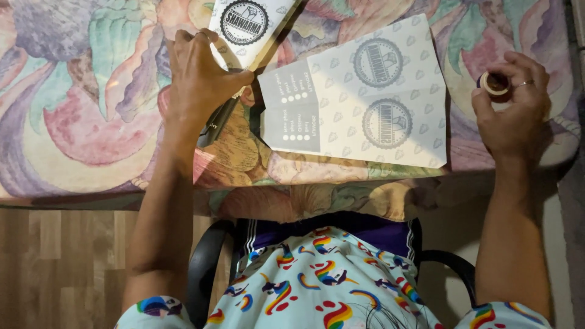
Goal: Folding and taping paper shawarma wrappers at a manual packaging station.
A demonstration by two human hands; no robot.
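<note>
- Head view: my left hand sits at about 11 o'clock, fingers curled and pressing down on the lower edge of a folded paper sheet with a round printed stamp on it. A dark pen pokes out from under that palm; I cannot tell whether my fingers actually grip it or only rest over it.
- My right hand is at 2 o'clock, closed around a small roll of tape, pinched between thumb and fingertips, with a ring on one finger.
- Between my hands, at 12 o'clock, a larger flat paper bag lies on the flowered cloth covering the tabletop, pale with two round stamps and a grey panel at its left end.
- The paper looks light, thin and floppy, I judge; it would crease or tear easily and could slide on the cloth, so a flat palm or a pinch at a folded edge suits it best.
- The tape roll seems light and stiff; holding it by its outer rim keeps the sticky end free.
- The pen looks rigid and smooth, best taken mid-barrel.
</note>
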